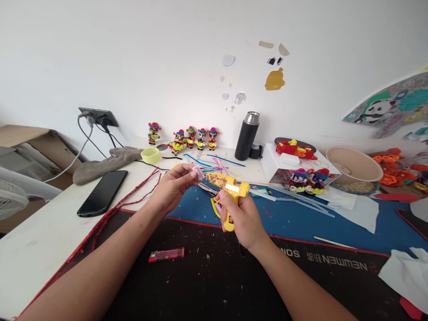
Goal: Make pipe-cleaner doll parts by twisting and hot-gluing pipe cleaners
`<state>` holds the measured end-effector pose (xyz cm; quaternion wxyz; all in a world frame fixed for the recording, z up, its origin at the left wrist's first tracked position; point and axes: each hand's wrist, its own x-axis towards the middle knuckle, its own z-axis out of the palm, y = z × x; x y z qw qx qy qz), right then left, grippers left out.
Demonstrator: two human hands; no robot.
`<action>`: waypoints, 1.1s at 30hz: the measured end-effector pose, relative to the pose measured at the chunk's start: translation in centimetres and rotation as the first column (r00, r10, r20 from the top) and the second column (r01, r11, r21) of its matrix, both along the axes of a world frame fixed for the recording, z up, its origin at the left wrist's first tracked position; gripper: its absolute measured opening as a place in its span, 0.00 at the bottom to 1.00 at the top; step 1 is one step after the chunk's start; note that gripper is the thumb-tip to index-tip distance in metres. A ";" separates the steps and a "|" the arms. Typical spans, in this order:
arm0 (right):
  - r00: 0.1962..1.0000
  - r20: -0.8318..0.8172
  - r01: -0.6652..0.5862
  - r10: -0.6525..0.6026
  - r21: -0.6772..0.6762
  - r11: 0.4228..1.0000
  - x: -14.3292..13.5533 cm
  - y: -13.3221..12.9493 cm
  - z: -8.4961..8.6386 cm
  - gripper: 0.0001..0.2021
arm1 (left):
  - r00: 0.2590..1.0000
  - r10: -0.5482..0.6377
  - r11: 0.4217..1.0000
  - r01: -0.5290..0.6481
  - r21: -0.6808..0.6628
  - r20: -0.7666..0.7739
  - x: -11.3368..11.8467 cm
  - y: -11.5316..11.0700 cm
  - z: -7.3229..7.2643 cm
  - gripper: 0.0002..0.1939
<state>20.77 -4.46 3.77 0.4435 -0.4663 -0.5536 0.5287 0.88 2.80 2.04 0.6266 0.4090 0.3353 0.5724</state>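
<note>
- The left hand (174,185) has its fingers pinched close on a small, fuzzy, light purple piece (197,172). The fingertips cover part of it, so its whole shape is hard to see.
- The right hand (245,218) has its fingers wrapped around the handle of a yellow glue gun (221,180). The hand hides much of the handle.
- The glue gun's nose points left at the purple piece, in the middle of the scene. The two are very near each other, but I cannot tell if they touch.
- A clear glue stick (263,194) pokes out of the back of the gun, on the right.
- Something with a yellow edge lies under the gun. The gun and hand cover most of it, so I cannot tell what it is.
- Colored fuzzy sticks (219,164) lie on the far side of the desk (40,240), partly behind the hands.
- A small red thing (166,255) lies on the near dark mat (187,290). It looks like a lighter.
- White words on the mat are upside down, and the right arm covers some.
- Five little dolls (190,137) stand far back by the wall. Their faces are too small to see well.
- A fan (11,200) on the left and orange flowers (393,171) on the right are partly out of view.
</note>
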 end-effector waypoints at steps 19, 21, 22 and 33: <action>0.999 0.017 0.027 -0.028 0.053 0.998 -0.2 -0.4 -0.4 0.27 | 0.997 -0.062 0.998 0.063 0.004 -0.035 0.2 -0.2 -0.4 0.13; 0.999 0.026 0.030 -0.031 0.058 0.998 -0.2 -0.4 -0.4 0.27 | 0.998 -0.059 0.998 0.059 -0.002 -0.037 0.3 -0.2 -0.3 0.13; 0.999 0.027 0.032 -0.033 0.062 0.998 -0.2 -0.4 -0.5 0.27 | 0.998 -0.058 0.998 0.058 -0.005 -0.040 0.3 -0.3 -0.2 0.13; 0.999 -0.006 0.031 -0.031 0.070 0.997 -0.3 -0.4 -0.4 0.26 | 0.994 -0.088 0.996 0.089 0.004 -0.064 0.2 -0.3 -0.4 0.14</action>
